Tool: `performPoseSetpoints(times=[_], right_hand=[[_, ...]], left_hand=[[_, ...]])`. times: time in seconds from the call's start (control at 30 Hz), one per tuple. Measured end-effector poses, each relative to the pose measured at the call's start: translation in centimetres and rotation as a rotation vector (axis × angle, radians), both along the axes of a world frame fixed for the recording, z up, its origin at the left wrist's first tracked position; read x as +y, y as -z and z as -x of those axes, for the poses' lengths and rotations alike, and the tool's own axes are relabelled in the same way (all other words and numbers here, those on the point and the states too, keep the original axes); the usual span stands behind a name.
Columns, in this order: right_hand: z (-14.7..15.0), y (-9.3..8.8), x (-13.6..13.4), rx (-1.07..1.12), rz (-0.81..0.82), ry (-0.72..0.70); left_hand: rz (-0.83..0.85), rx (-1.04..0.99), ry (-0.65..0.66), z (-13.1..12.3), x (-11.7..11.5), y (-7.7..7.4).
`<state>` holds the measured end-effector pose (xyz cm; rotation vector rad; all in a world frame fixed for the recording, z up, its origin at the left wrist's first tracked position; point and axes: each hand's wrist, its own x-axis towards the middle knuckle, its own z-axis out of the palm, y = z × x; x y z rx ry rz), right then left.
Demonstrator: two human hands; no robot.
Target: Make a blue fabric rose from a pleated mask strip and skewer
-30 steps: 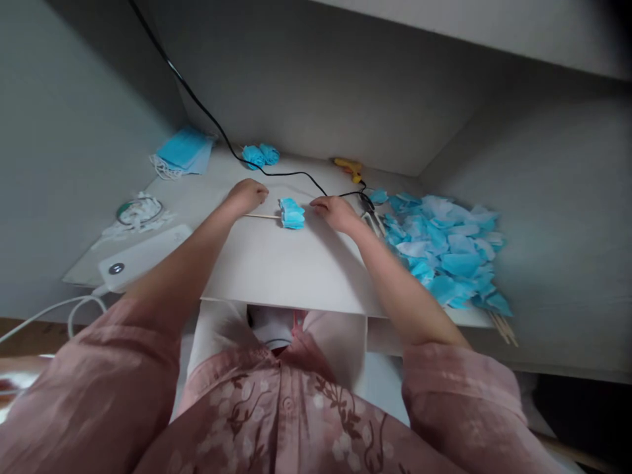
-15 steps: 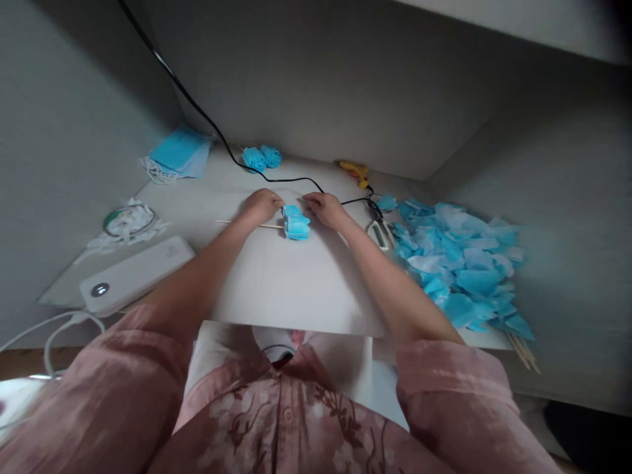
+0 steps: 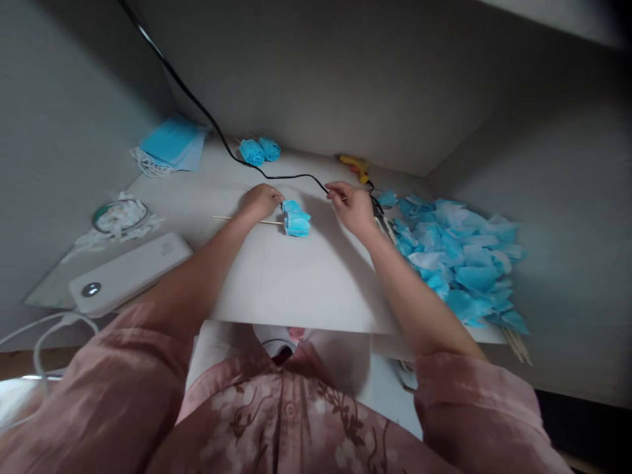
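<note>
Two blue fabric roses lie side by side on the white tabletop: a nearer rose (image 3: 297, 224) with a thin wooden stick (image 3: 223, 218) pointing left, and a rose just behind it (image 3: 290, 206). My left hand (image 3: 261, 201) is closed, its fingertips at the left edge of the rear rose; what they pinch is hidden. To the right of the roses, my right hand (image 3: 353, 205) hovers with curled fingers drawn together near the black cable (image 3: 296, 176). Whatever the right fingertips hold, if anything, is too small to make out.
A heap of blue and white fabric petals (image 3: 464, 257) covers the right side, with wooden sticks (image 3: 517, 345) under it. Behind are a yellow glue gun (image 3: 355, 166) and finished roses (image 3: 259, 151). Face masks (image 3: 172, 141), white scraps (image 3: 123, 217) and a power bank (image 3: 131, 273) sit left.
My right hand has moved right, away from the roses, and now partly covers the scissors beside the petals. My left hand stays at the rear rose. The view has shifted slightly.
</note>
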<state>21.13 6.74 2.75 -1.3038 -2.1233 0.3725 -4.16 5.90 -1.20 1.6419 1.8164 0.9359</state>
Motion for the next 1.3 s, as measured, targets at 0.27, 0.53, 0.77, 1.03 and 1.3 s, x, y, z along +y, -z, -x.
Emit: performPoseSetpoints(times=[0.27, 0.53, 0.77, 1.03, 1.3], right_hand=[[1.9, 2.9, -0.1, 0.063, 0.209, -0.054], [1.6, 4.1, -0.5, 0.488, 0.533, -0.192], [2.3, 3.5, -1.2, 0.656, 0.611, -0.253], [2.9, 3.0, -1.9, 0.786, 0.664, -0.175], [2.4, 2.5, -2.3, 0.824, 0.714, -0.079]], left_hand=[[-0.065, -0.142, 0.124, -0.2, 0.0, 0.1], [-0.02, -0.447, 0.203, -0.5, -1.3, -1.4], [0.007, -0.498, 0.252, -0.8, -2.2, -2.5], [0.001, -0.592, 0.294, -1.2, -2.4, -1.9], [0.189, -0.196, 0.459, 1.9, -3.7, -4.8]])
